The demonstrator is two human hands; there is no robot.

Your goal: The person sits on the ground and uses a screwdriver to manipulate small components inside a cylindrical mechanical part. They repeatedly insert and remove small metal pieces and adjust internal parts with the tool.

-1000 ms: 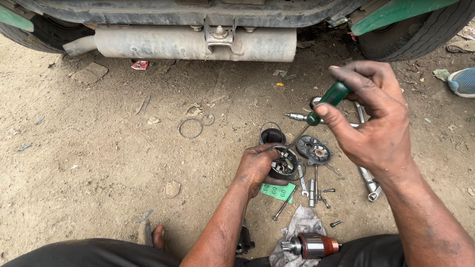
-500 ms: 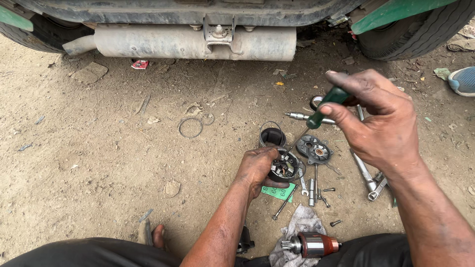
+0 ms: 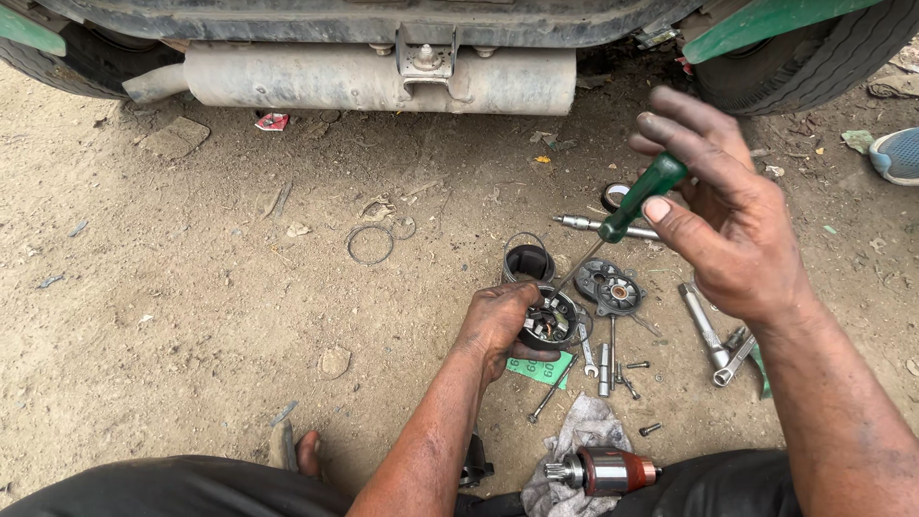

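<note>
Dirt ground (image 3: 191,325) — left hand (image 3: 498,321) grips round part (image 3: 552,321), right hand (image 3: 728,230) holds screwdriver (image 3: 641,196).

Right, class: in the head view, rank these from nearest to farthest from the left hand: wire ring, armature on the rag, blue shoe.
From the left hand:
1. Wire ring, up-left on the dirt.
2. Armature, lower right on the rag; nearly as close.
3. Blue shoe, far right edge.

Glossy green plastic screwdriver handle (image 3: 654,182); dull metal wrenches (image 3: 732,362); rough dirt ground (image 3: 172,287).
</note>
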